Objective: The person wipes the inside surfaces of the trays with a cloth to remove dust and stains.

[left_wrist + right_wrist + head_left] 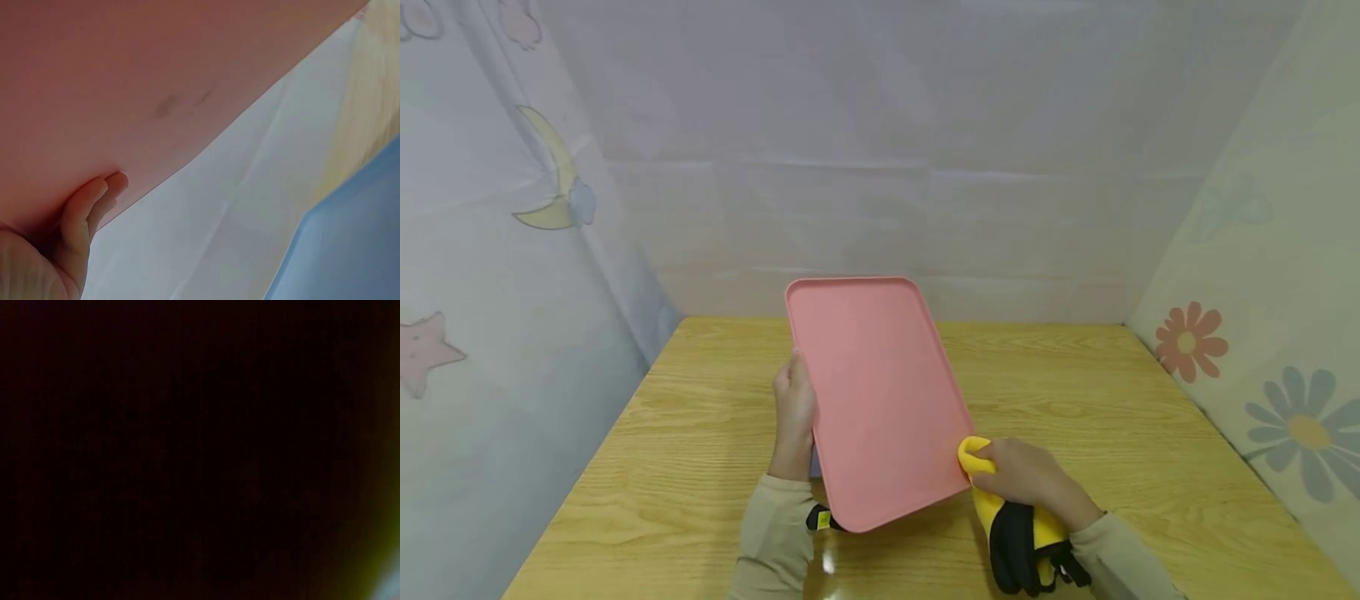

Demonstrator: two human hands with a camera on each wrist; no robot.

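A pink rectangular tray [880, 392] is held up at a tilt over the table, its inner face towards the head view. My left hand [793, 412] grips its left edge, thumb on the near side. In the left wrist view, the fingers [81, 212] press against the tray's underside [156, 75], which has small dark marks. My right hand [1030, 475] pinches a bunched yellow cloth [988, 504] with a black part hanging below. The cloth meets the tray's lower right edge. Nearly all of the right wrist view is dark, with a yellowish glow at one corner.
Behind the tray, mostly hidden, is a blue object [816, 462]; its smooth, straight-edged surface [350, 250] shows in the left wrist view. The wood-grain table [647, 483] is bounded by pale fabric walls [880, 208] at the back and sides.
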